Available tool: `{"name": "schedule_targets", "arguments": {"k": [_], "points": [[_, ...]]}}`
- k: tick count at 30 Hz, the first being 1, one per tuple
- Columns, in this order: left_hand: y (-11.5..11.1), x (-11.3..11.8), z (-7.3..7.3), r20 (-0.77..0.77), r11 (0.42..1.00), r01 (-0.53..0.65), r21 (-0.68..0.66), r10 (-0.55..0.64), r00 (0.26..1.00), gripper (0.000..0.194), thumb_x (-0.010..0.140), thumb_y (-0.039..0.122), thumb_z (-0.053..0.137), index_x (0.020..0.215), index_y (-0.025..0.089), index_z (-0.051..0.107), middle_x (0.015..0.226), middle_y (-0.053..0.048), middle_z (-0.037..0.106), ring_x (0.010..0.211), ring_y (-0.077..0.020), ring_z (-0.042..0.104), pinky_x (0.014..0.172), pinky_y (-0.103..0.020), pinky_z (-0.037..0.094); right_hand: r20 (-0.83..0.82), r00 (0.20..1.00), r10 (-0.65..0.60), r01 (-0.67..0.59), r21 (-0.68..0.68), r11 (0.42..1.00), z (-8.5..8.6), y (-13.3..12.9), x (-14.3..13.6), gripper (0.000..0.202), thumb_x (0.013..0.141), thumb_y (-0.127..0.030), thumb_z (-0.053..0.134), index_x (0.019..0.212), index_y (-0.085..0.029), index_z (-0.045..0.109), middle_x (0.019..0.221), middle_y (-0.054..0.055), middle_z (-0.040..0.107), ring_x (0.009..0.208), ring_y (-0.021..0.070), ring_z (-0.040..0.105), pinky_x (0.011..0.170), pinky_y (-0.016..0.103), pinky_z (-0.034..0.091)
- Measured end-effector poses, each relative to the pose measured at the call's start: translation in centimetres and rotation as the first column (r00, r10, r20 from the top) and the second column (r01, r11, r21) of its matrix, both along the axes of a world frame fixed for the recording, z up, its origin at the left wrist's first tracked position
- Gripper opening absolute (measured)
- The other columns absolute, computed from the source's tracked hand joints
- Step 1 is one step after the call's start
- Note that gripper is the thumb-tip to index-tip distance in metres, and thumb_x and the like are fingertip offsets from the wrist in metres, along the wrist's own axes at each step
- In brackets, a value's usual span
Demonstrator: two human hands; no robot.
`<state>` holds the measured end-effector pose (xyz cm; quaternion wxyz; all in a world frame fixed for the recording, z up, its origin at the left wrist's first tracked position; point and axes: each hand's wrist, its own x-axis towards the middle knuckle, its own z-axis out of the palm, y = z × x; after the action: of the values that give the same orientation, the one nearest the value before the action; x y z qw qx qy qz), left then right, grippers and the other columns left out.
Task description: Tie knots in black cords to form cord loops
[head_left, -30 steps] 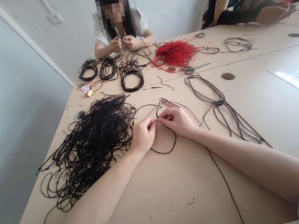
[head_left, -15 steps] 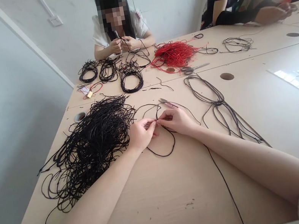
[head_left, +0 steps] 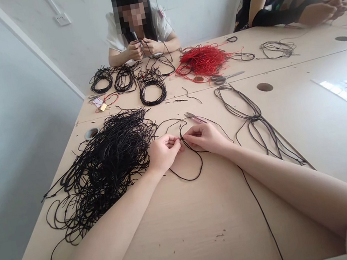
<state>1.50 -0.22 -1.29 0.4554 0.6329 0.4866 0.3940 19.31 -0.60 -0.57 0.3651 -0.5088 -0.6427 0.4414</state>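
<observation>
My left hand (head_left: 165,151) and my right hand (head_left: 206,137) meet over the table, each pinching a black cord (head_left: 189,179) at a small crossing between the fingertips. A loop of this cord hangs below the fingers onto the tabletop. One long end runs from under my right forearm to the front edge. Just beyond my right hand lies a pair of thread snips (head_left: 195,117) with pointed blades. A big tangled heap of black cords (head_left: 108,159) lies beside my left hand. The exact knot is too small to make out.
A tied black cord bundle (head_left: 254,118) lies right of my hands. Farther back are coiled black cords (head_left: 154,103), a red cord pile (head_left: 203,59) and scissors (head_left: 226,78). A person (head_left: 145,47) opposite handles cord; another person (head_left: 271,0) sits at right.
My fingertips have parted slightly, and more of the cord crossing shows between them. A short cord end now stands up above it.
</observation>
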Motion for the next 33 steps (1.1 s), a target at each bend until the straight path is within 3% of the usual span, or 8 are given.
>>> {"name": "schedule_targets", "arguments": {"k": [10,15,21,29,33], "points": [[-0.1,0.1,0.3,-0.067,0.999,0.022,0.023,-0.021,0.998,0.007,0.075,0.021,0.058,0.079,0.016,0.06,0.067,-0.002,0.067,0.058,-0.015,0.067,0.056,-0.025,0.054,0.058,0.997,-0.06,0.056,0.064,0.996,0.0,-0.1,-0.2,0.022,0.076,-0.033,0.053,0.073,-0.016,0.066,0.066,0.003,0.064,0.055,0.0115,0.048,0.051,0.024,0.038],[0.1,0.0,0.5,-0.131,0.999,0.014,0.046,-0.008,0.991,0.006,0.072,0.019,0.055,0.075,0.017,0.059,0.061,0.001,0.063,0.052,-0.0124,0.062,0.05,-0.022,0.048,0.081,0.994,-0.077,0.067,0.12,0.99,-0.1,-0.1,-0.3,0.017,0.074,-0.028,0.054,0.073,-0.017,0.067,0.073,0.003,0.068,0.062,0.0133,0.054,0.058,0.025,0.042],[0.1,0.2,0.6,-0.139,1.0,-0.01,0.003,0.01,0.99,0.006,0.071,0.02,0.054,0.074,0.017,0.059,0.059,0.002,0.06,0.048,-0.0115,0.058,0.046,-0.022,0.045,0.076,0.988,-0.132,0.121,0.13,0.984,0.0,-0.3,-0.3,0.014,0.073,-0.026,0.056,0.072,-0.017,0.067,0.074,0.003,0.068,0.062,0.0132,0.055,0.058,0.025,0.042],[0.2,-0.2,1.4,-0.062,0.992,0.066,-0.107,-0.073,0.995,0.013,0.077,0.025,0.051,0.08,0.017,0.061,0.057,0.002,0.056,0.046,-0.0086,0.049,0.042,-0.018,0.037,-0.012,0.995,-0.096,0.096,0.099,0.99,0.1,-0.2,-0.1,0.022,0.077,-0.035,0.056,0.076,-0.017,0.068,0.071,0.004,0.066,0.063,0.0145,0.056,0.056,0.026,0.043],[0.2,-0.2,1.6,-0.068,0.991,0.095,-0.095,-0.101,0.993,0.021,0.079,0.037,0.057,0.079,0.017,0.063,0.057,0.001,0.054,0.047,-0.0088,0.048,0.042,-0.019,0.037,-0.053,0.997,-0.054,0.059,0.098,0.993,0.2,-0.2,-0.1,0.022,0.077,-0.037,0.058,0.078,-0.017,0.069,0.078,0.005,0.068,0.067,0.0149,0.058,0.06,0.026,0.045]]}}
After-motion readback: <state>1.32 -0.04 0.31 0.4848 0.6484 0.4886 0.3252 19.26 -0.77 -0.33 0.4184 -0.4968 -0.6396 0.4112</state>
